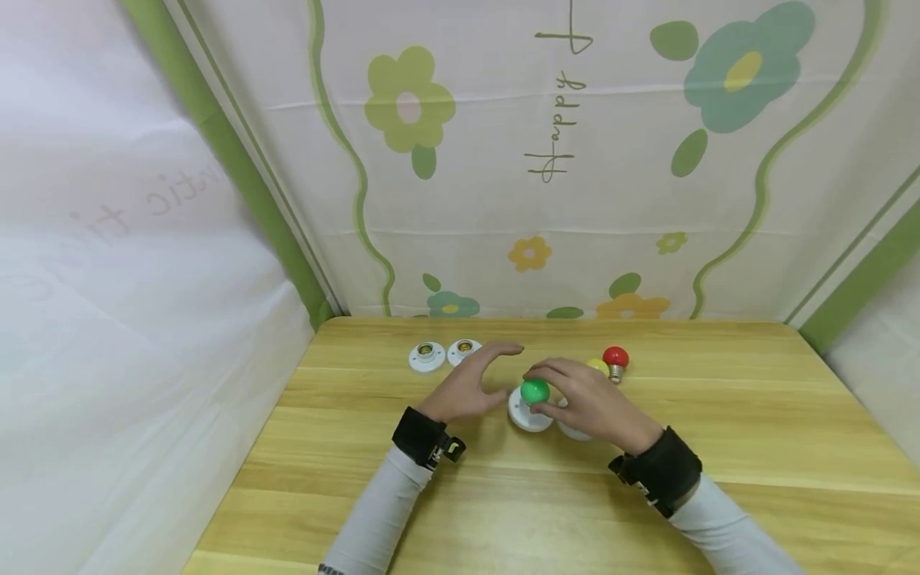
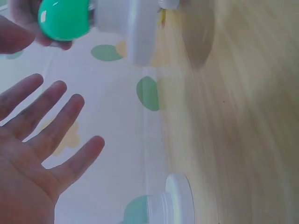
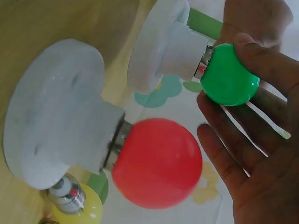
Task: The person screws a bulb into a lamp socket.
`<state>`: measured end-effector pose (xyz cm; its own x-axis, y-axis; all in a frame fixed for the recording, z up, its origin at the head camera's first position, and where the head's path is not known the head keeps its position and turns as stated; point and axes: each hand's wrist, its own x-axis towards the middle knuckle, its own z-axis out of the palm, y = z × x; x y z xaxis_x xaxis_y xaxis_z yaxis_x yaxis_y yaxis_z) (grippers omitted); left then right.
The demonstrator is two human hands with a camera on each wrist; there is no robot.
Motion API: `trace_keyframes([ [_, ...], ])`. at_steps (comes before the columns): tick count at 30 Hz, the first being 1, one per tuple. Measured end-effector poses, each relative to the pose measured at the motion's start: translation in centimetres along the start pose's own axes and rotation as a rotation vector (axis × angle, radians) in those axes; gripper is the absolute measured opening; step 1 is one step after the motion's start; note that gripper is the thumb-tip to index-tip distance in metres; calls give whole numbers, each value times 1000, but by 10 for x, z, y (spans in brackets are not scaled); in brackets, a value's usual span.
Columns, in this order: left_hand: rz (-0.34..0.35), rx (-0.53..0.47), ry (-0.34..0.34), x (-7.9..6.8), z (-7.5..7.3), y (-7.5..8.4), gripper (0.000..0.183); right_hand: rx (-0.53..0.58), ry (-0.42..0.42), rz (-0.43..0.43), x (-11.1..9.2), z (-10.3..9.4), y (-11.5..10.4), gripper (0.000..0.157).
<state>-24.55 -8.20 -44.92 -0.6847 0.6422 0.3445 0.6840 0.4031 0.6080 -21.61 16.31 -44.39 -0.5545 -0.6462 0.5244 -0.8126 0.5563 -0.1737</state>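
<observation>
A green light bulb (image 1: 535, 391) stands in a round white lamp holder (image 1: 530, 415); a strip of its metal screw base shows between the two in the right wrist view. My right hand (image 1: 592, 403) holds the green globe between thumb and fingers. To the left, my left hand (image 1: 467, 387) is spread, its fingers apart and holding nothing. Beside the right hand, a red light bulb (image 3: 158, 163) sits in a second white holder (image 3: 56, 116), mostly covered by that hand in the head view. Whether the green bulb's holder touches the table is unclear.
Two white lamp holders without bulbs, a left one (image 1: 427, 357) and a right one (image 1: 462, 348), lie beyond my left hand. A loose red bulb (image 1: 616, 357) and a yellow bulb (image 1: 598, 365) lie beyond my right hand. Printed fabric (image 1: 489, 192) hangs behind the wooden table (image 1: 496, 511).
</observation>
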Motion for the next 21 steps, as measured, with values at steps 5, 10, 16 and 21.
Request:
trace_keyframes([
  [5,22,-33,21,-1,-3,-6,59,-24,-26,-1,1,5,-2,48],
  [10,43,-35,37,0,-4,-10,52,-40,-58,6,0,9,-4,46],
  [16,74,-36,57,0,-4,-11,47,-62,-70,12,-1,13,-4,47],
  [21,97,-27,76,1,-4,-12,42,-91,-73,16,-2,15,-3,48],
])
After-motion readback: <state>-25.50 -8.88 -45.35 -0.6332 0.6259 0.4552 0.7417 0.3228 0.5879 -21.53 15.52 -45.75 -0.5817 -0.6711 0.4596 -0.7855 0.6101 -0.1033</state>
